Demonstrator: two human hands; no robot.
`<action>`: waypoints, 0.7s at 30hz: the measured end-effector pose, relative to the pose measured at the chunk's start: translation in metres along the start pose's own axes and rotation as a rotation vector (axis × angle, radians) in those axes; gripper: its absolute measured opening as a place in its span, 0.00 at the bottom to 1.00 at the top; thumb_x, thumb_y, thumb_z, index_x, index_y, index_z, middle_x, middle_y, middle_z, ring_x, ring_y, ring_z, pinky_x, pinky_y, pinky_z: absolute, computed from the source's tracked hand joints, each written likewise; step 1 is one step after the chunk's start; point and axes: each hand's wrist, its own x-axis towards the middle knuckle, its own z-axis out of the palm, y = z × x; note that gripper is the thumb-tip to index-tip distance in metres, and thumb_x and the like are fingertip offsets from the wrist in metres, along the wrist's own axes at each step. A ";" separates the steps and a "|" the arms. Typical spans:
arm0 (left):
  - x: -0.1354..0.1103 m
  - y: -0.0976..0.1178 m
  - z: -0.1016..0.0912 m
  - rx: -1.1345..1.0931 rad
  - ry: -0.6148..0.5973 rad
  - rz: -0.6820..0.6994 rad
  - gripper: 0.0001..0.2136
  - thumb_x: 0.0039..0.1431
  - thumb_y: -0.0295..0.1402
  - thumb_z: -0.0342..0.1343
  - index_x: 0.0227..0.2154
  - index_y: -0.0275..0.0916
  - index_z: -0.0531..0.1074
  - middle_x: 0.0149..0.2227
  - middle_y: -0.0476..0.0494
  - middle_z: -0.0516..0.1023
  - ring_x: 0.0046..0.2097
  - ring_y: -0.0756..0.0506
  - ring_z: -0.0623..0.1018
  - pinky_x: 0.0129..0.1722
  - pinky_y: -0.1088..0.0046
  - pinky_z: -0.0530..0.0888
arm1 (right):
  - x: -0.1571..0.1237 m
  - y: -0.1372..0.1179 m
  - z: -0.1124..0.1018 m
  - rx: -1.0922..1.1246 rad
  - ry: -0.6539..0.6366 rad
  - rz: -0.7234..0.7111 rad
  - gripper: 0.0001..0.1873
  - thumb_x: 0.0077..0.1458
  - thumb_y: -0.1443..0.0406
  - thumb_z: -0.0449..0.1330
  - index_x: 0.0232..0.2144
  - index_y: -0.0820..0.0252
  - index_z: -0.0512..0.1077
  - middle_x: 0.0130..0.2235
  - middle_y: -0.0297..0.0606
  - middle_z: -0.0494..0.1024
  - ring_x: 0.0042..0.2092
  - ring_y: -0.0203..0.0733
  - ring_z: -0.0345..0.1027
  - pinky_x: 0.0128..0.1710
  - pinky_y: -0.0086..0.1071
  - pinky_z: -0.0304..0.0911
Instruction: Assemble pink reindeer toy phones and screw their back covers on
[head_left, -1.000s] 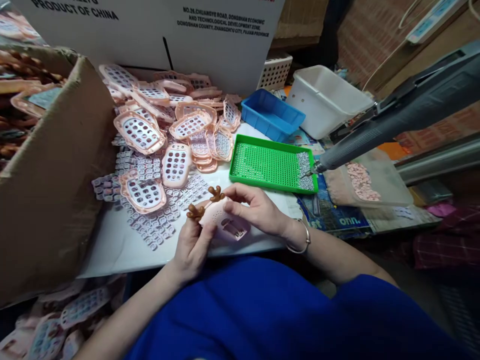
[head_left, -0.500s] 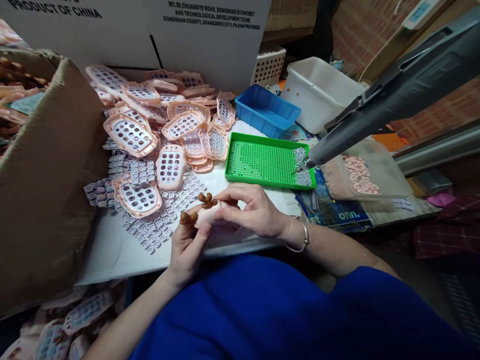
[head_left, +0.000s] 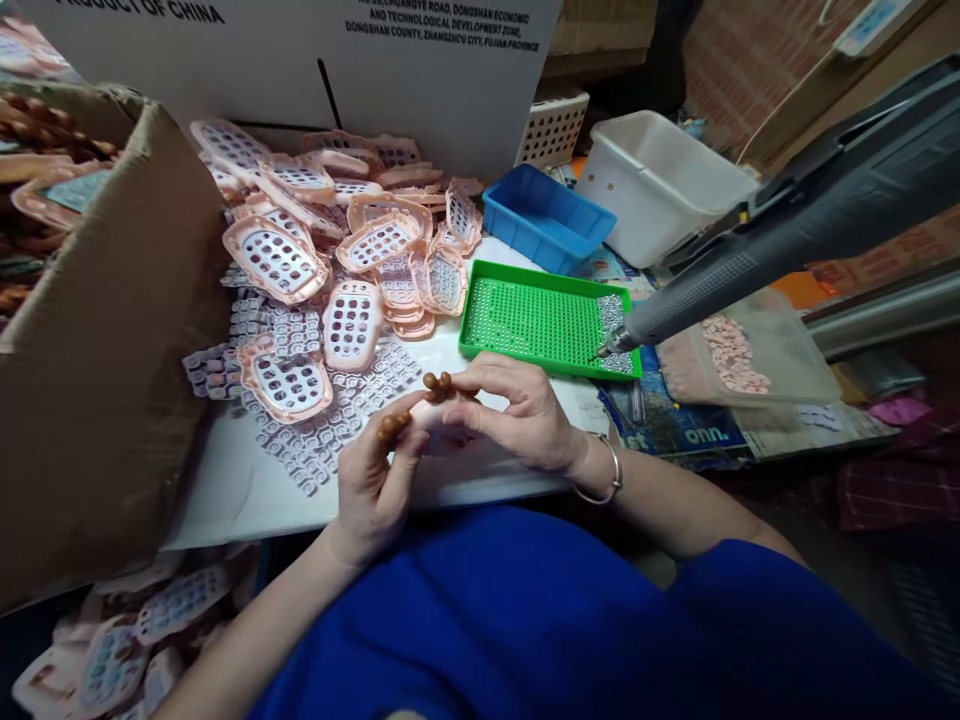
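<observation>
Between both hands is a pale pink plastic toy casing (head_left: 429, 420) with two brown antler-shaped knobs (head_left: 437, 386) sticking out of its end. My left hand (head_left: 373, 478) pinches its left side, thumb on top, close to one knob. The fingers and thumb of my right hand (head_left: 525, 415) close on the opposite side by the other knob. Much of the casing is covered by my fingers. Just beyond lie clear button sheets (head_left: 307, 455) and a pink casing half with a white holed face (head_left: 350, 325).
Pink casing parts pile up (head_left: 274, 258) at the back left, beside a cardboard box (head_left: 112, 400). A green tray (head_left: 525, 365) holds small metal screws under a hanging grey electric screwdriver (head_left: 720, 270). Behind stand a blue bin (head_left: 551, 240) and a white tub (head_left: 637, 200); small pink pieces (head_left: 731, 355) fill another container.
The view has shifted slightly, so the bench things appear further right. In my hands the casing has turned a little, and its knobs now look shorter. Both hands keep their hold.
</observation>
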 end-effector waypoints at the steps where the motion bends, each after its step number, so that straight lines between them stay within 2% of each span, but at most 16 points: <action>1: 0.000 -0.001 0.001 -0.033 -0.020 -0.018 0.17 0.65 0.28 0.54 0.56 0.43 0.71 0.48 0.42 0.80 0.45 0.46 0.81 0.44 0.74 0.76 | 0.000 0.000 0.000 -0.022 0.004 -0.010 0.10 0.59 0.62 0.63 0.36 0.66 0.76 0.28 0.34 0.75 0.31 0.31 0.68 0.32 0.26 0.67; 4: -0.002 -0.005 0.003 -0.166 -0.027 -0.062 0.18 0.62 0.28 0.58 0.55 0.47 0.71 0.48 0.44 0.80 0.48 0.46 0.80 0.49 0.73 0.75 | 0.000 0.000 0.001 -0.117 0.010 -0.101 0.12 0.61 0.60 0.61 0.38 0.67 0.76 0.28 0.35 0.76 0.31 0.32 0.67 0.31 0.27 0.66; 7: -0.009 -0.012 0.006 -0.252 0.117 -0.120 0.17 0.59 0.29 0.62 0.51 0.47 0.74 0.46 0.45 0.80 0.48 0.46 0.80 0.49 0.72 0.75 | 0.000 -0.001 0.002 -0.259 -0.021 -0.179 0.16 0.62 0.59 0.59 0.40 0.69 0.76 0.30 0.39 0.77 0.33 0.35 0.68 0.33 0.29 0.67; 10: -0.013 -0.018 0.009 -0.300 0.236 -0.160 0.16 0.57 0.29 0.64 0.49 0.48 0.75 0.45 0.48 0.80 0.48 0.47 0.80 0.50 0.73 0.75 | 0.000 -0.003 0.005 -0.407 -0.039 -0.195 0.17 0.65 0.59 0.56 0.39 0.70 0.76 0.31 0.41 0.77 0.33 0.38 0.67 0.34 0.31 0.66; 16: -0.004 -0.013 0.013 -0.385 0.285 -0.186 0.15 0.58 0.32 0.64 0.48 0.50 0.75 0.45 0.49 0.80 0.50 0.46 0.80 0.54 0.68 0.74 | 0.003 -0.003 0.014 -0.450 0.040 -0.233 0.17 0.66 0.58 0.54 0.35 0.66 0.75 0.28 0.39 0.74 0.31 0.38 0.64 0.33 0.32 0.64; 18: 0.002 -0.008 0.014 -0.466 0.247 -0.283 0.15 0.56 0.36 0.66 0.46 0.49 0.76 0.45 0.48 0.81 0.50 0.45 0.79 0.54 0.67 0.74 | 0.002 -0.002 0.014 -0.400 0.050 -0.161 0.17 0.66 0.57 0.54 0.36 0.65 0.74 0.29 0.38 0.75 0.32 0.37 0.66 0.34 0.31 0.64; 21: 0.014 -0.002 0.016 -0.674 0.122 -0.601 0.18 0.50 0.43 0.69 0.41 0.41 0.77 0.42 0.42 0.82 0.50 0.39 0.80 0.52 0.62 0.76 | -0.002 0.000 0.010 -0.330 -0.027 -0.036 0.18 0.68 0.56 0.51 0.39 0.64 0.74 0.32 0.38 0.77 0.34 0.36 0.68 0.36 0.30 0.66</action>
